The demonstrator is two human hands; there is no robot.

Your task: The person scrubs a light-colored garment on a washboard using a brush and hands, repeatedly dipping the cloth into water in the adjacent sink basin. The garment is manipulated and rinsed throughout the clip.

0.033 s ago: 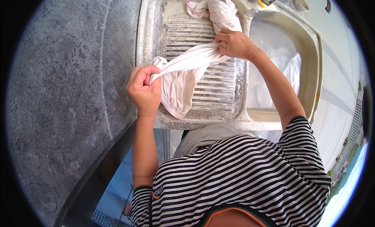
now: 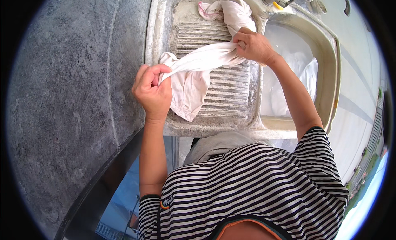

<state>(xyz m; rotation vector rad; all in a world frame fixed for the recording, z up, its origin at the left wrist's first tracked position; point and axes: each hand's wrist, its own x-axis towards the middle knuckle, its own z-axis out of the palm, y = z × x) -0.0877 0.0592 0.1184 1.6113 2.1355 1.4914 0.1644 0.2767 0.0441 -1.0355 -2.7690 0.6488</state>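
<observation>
- Two hands stretch a white cloth [image 2: 198,64] over the ribbed washboard [image 2: 227,95], centre frame.
- Left hand [image 2: 152,91] fisted on one end.
- Right hand [image 2: 253,46] pinching the other, upper centre.

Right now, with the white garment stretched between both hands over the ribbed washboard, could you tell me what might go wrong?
1. The left hand grips only one end of the white garment; if it slips, the cloth could drop onto the washboard.
2. The right hand pulls the other end taut, so hard twisting might strain the fabric.
3. The loose flap hangs near the washboard's front edge and could slide off.
</observation>
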